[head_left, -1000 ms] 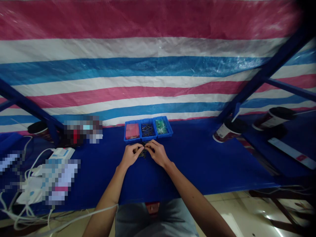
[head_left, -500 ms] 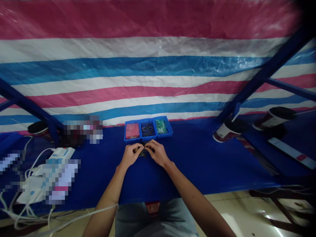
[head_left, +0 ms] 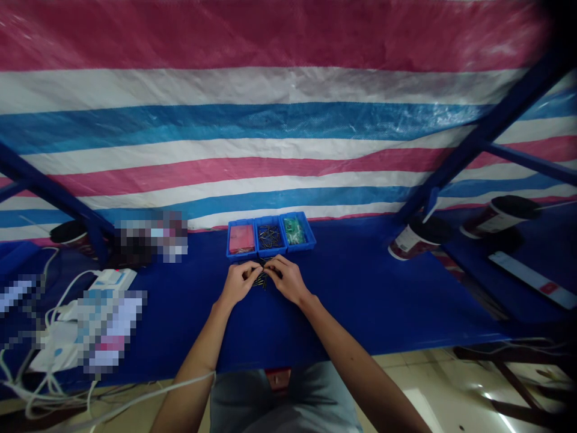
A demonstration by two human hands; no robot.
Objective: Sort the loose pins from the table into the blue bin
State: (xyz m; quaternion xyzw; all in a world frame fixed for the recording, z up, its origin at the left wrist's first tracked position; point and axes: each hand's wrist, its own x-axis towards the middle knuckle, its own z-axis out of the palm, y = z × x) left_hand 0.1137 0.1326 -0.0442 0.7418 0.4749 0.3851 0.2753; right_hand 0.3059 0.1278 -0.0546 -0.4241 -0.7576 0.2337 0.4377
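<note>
My left hand (head_left: pixel 240 281) and my right hand (head_left: pixel 286 278) meet fingertip to fingertip just in front of three small blue bins. Both are closed in a pinch, and whatever lies between the fingertips is too small to make out. Beneath them, partly covered by the fingers, is a loose pile of dark, thin screw-like pieces (head_left: pixel 261 281) on the blue table (head_left: pixel 360 294). Similar dark pieces (head_left: pixel 270 237) fill the middle bin. Flat pinkish-red pieces (head_left: pixel 241 239) lie in the left bin, and green-and-clear small pieces (head_left: pixel 294 230) in the right bin.
At the left lie a white power strip (head_left: pixel 112 279) and tangled white cables (head_left: pixel 54 385), beside blurred-out items. A lidded cup (head_left: pixel 408 240) stands at the right; beyond it are another cup (head_left: pixel 489 219) and a phone-like flat object (head_left: pixel 532 279). Blue frame bars (head_left: pixel 455 150) rise in front of striped sheeting.
</note>
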